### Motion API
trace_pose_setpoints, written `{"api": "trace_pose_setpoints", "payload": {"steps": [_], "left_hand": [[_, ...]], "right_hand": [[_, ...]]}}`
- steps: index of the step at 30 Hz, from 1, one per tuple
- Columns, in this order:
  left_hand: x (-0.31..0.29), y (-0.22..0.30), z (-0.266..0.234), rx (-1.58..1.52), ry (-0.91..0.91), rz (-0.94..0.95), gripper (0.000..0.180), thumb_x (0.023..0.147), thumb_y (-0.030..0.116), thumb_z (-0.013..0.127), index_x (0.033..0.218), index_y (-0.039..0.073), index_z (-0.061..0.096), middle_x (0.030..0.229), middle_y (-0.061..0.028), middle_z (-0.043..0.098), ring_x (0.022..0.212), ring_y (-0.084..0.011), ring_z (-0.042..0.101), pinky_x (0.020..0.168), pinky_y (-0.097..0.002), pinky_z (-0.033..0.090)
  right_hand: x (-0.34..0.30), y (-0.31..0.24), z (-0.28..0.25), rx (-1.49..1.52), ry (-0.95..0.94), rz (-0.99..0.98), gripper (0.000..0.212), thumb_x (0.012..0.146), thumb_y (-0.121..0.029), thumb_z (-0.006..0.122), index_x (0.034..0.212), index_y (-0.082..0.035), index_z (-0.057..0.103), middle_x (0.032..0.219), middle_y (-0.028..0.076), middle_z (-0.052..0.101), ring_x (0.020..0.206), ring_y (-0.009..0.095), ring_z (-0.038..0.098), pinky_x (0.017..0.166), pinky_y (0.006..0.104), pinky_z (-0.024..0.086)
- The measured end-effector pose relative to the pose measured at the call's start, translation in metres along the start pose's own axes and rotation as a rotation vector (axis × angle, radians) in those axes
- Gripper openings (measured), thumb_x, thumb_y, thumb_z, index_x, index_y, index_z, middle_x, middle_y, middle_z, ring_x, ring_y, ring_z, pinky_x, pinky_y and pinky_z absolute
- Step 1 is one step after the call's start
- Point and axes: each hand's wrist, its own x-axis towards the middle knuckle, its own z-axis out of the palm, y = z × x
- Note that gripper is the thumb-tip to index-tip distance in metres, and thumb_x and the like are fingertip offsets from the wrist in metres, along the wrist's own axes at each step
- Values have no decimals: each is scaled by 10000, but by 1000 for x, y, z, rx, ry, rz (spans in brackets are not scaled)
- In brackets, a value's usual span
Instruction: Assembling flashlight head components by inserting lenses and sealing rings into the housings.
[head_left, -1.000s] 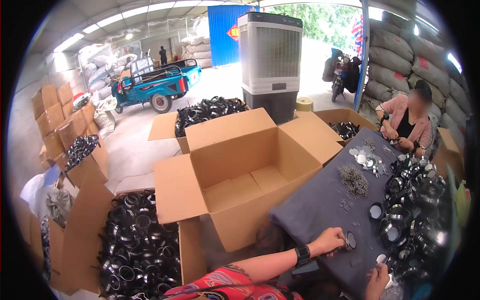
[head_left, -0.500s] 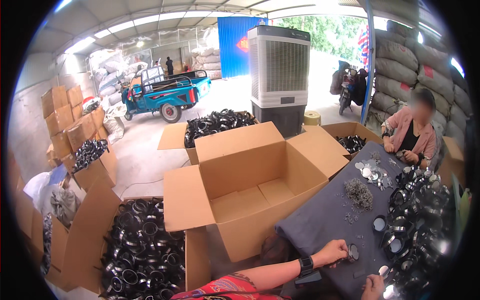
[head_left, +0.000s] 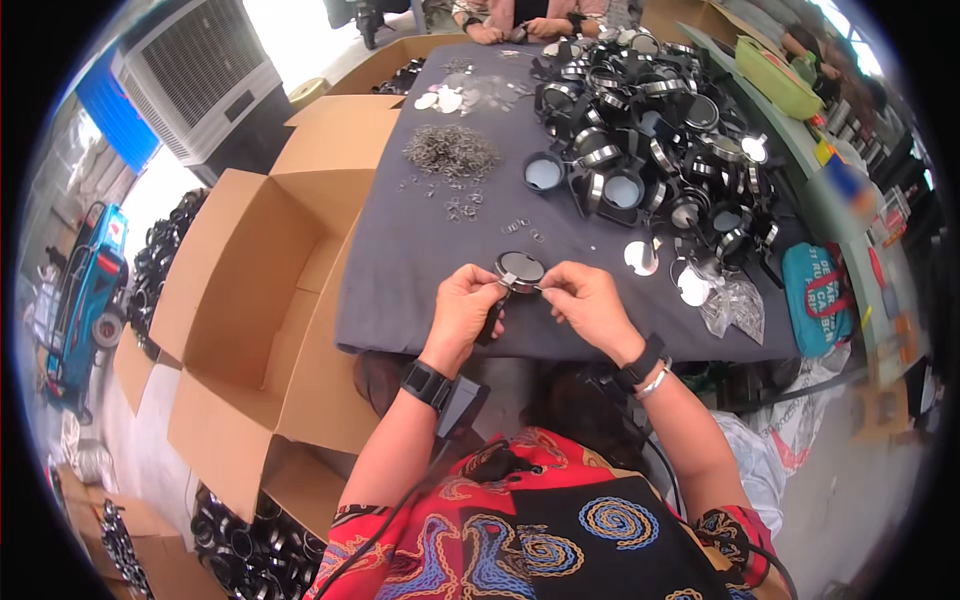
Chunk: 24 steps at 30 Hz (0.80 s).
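Observation:
A round black piece with a silver rim, a grey face and a short black handle point(head_left: 520, 268) is held just above the near part of the table. My left hand point(head_left: 466, 312) is closed around its handle, with the thumb by a small light tab at the rim. At the right side of the rim, my right hand point(head_left: 592, 308) has thumb and finger pinched together; any small thing between them is too small to make out. Just beyond lie a few loose small metal clips point(head_left: 522, 230). Farther off is a heap of such clips point(head_left: 450, 150).
Many similar round pieces point(head_left: 650, 130) are piled on the right of the grey-covered table point(head_left: 400, 260). White discs point(head_left: 641, 258) and a clear plastic bag point(head_left: 735, 310) lie near them, beside a teal pouch point(head_left: 815, 300). An open carton point(head_left: 255, 290) stands left. A co-worker's hands point(head_left: 515, 30) are across the table.
My view has swung right and down, so the table is now central. My right hand, earlier at the lower edge near a white disc, has come up to the round piece in my left hand.

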Motion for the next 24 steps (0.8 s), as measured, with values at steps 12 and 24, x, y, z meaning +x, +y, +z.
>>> {"api": "trace_pose_setpoints", "payload": {"steps": [12,24], "left_hand": [[-8,3,4,-8,29,-3,81,827,30,605,874,22,539,607,-55,567,413,-120,522,371,-240,438],[-5,1,0,15,23,26,67,839,49,602,852,42,537,623,-44,560,437,-109,522,369,-236,428]], "right_hand": [[-3,0,15,0,16,-50,63,825,4,582,874,31,612,742,57,594,593,108,575,528,252,475],[-31,23,-87,-1005,170,-144,65,774,-39,598,835,-20,615,820,186,612,747,379,615,681,451,503]]}}
